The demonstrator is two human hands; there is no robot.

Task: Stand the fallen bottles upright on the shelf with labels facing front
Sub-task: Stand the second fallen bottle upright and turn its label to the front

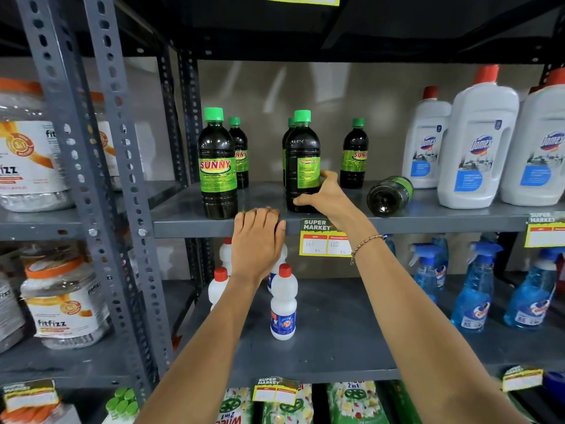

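Note:
Dark bottles with green caps and green SUNNY labels stand on the grey metal shelf (pixel 428 220). My right hand (pixel 328 195) grips the lower part of an upright bottle (pixel 302 160) whose back label faces me. The front-left bottle (pixel 217 166) is upright and shows its SUNNY label. One bottle (pixel 389 195) lies on its side to the right, base toward me. Three more stand at the back: left (pixel 240 151), behind the held one, and right (pixel 354 154). My left hand (pixel 258 240) rests palm down on the shelf's front edge, holding nothing.
White Domex jugs (pixel 477 142) with red caps stand at the right end of the same shelf. A price tag (pixel 324 238) hangs on the shelf edge. Below are small white bottles (pixel 283 304) and blue spray bottles (pixel 474 289). Grey uprights (pixel 122 179) and fitfizz jars (pixel 64 304) are at left.

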